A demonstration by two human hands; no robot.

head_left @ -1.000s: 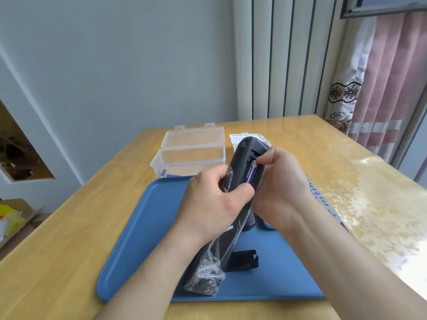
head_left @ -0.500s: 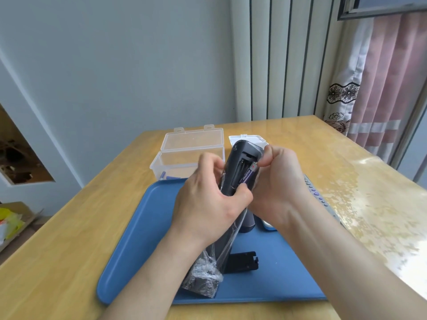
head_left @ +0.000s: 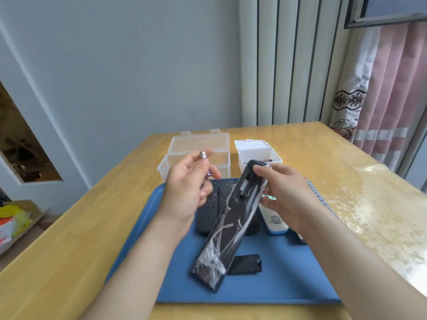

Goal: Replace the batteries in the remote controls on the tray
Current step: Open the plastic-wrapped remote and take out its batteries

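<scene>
- Your left hand (head_left: 184,190) pinches a battery (head_left: 203,156) at frame centre, before the open clear box (head_left: 201,144), probably for disposal.
- Your right hand (head_left: 286,192) grips the film-wrapped remote (head_left: 231,227), tilted over the blue tray (head_left: 277,287), compartment exposed for access.

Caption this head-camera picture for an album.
Left hand pinches a battery; right hand holds the plastic-wrapped black remote over the blue tray.
</scene>
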